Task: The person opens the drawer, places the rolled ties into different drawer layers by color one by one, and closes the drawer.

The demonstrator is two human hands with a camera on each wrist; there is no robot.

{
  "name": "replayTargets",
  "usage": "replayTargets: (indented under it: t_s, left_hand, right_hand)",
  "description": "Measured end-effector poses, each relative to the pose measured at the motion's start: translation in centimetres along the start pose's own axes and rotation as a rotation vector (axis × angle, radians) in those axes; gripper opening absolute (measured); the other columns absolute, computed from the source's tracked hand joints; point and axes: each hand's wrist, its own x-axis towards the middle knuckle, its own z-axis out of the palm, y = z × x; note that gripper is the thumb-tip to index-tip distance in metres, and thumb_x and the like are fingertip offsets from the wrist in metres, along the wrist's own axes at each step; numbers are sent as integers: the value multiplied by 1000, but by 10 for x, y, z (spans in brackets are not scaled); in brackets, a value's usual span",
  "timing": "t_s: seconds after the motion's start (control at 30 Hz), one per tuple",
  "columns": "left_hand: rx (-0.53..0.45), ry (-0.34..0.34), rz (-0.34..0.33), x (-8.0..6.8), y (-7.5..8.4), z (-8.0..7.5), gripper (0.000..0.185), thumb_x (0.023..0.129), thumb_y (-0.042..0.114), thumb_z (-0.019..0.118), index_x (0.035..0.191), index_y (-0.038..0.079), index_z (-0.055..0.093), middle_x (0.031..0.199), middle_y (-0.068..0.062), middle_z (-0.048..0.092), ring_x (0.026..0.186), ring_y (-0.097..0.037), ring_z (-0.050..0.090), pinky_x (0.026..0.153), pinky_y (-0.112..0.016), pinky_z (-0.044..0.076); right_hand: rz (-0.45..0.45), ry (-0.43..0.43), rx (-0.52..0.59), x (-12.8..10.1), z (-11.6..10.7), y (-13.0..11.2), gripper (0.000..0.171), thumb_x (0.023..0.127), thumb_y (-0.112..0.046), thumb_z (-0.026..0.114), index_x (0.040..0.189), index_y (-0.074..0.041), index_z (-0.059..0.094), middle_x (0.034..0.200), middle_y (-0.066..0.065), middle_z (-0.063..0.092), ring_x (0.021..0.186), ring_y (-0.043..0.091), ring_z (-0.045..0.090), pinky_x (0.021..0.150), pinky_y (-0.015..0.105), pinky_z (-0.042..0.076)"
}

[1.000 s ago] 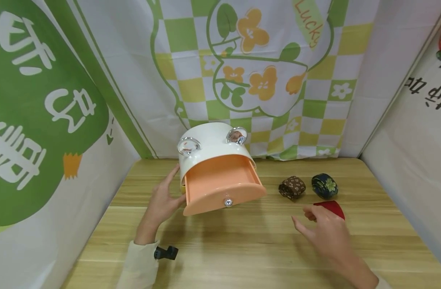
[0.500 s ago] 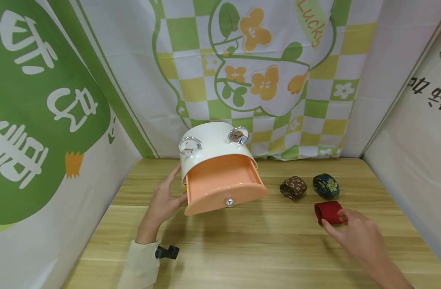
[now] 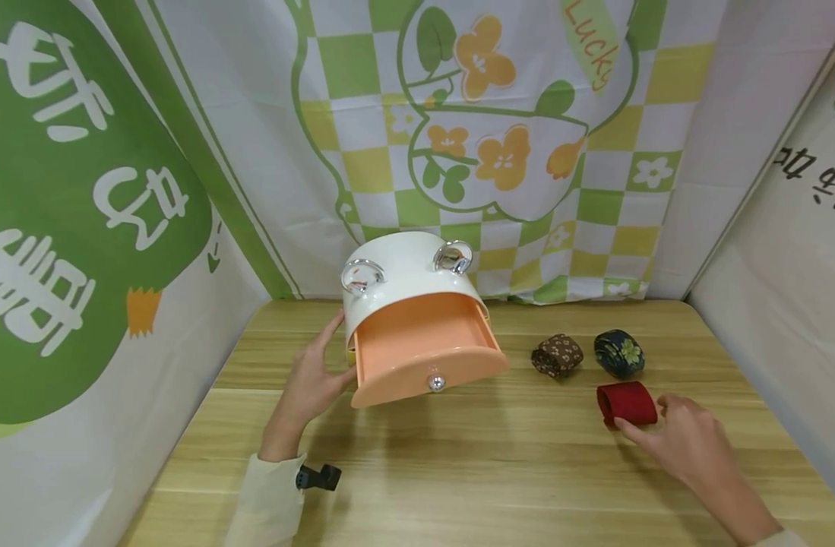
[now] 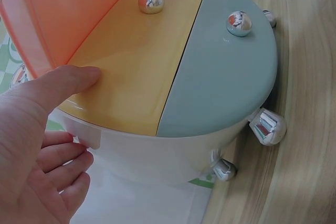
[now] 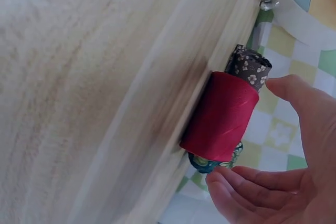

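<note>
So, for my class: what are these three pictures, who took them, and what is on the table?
A person wears three cameras: one on the head, one on each wrist. The head view shows a wooden table with a small white drawer box, its orange top drawer pulled open. The left hand rests against the box's side. To the right lie three rolled cloths: brown roll, dark blue roll and red roll. The right hand reaches the red roll, fingers curving round it, not yet gripping.

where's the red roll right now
In the head view the red fabric roll lies on the wooden table, right side, just nearer than the dark blue floral roll, at the right hand's fingertips.
</note>
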Motion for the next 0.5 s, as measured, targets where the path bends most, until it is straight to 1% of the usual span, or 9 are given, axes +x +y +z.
replayTargets:
  t_s: [0.1, 0.2, 0.23, 0.5]
  left_hand:
    - [16, 4, 2, 0, 1, 0, 98, 86, 14, 89, 167, 13, 33, 170, -13, 39, 154, -45, 40, 124, -65, 36]
    - [23, 9, 2, 0, 1, -1, 98, 86, 14, 89, 166, 13, 33, 170, -14, 39, 154, -45, 40, 125, -65, 36]
    - [23, 9, 2, 0, 1, -1, 98, 85, 13, 89, 166, 13, 33, 170, -14, 39, 154, -45, 40, 125, -65, 35]
    - [15, -2, -8, 0, 2, -1, 99, 86, 14, 89, 167, 13, 32, 170, -14, 39, 154, -45, 40, 125, -64, 36]
  right_hand:
    - [23, -30, 6, 3, 4, 2, 76, 80, -54, 86, 98, 17, 69, 74, 22, 68, 62, 30, 64, 50, 46, 53]
    - [41, -45, 17, 5, 8, 4, 73, 80, -56, 85, 94, 13, 69, 67, 11, 64, 59, 24, 59, 48, 38, 46]
    - [47, -51, 23, 6, 9, 4, 72, 81, -56, 85, 94, 13, 69, 67, 10, 63, 59, 23, 58, 47, 36, 45]
    - [106, -99, 45, 8, 17, 7, 65, 80, -55, 86, 81, 5, 62, 68, 12, 62, 58, 23, 57, 47, 33, 42]
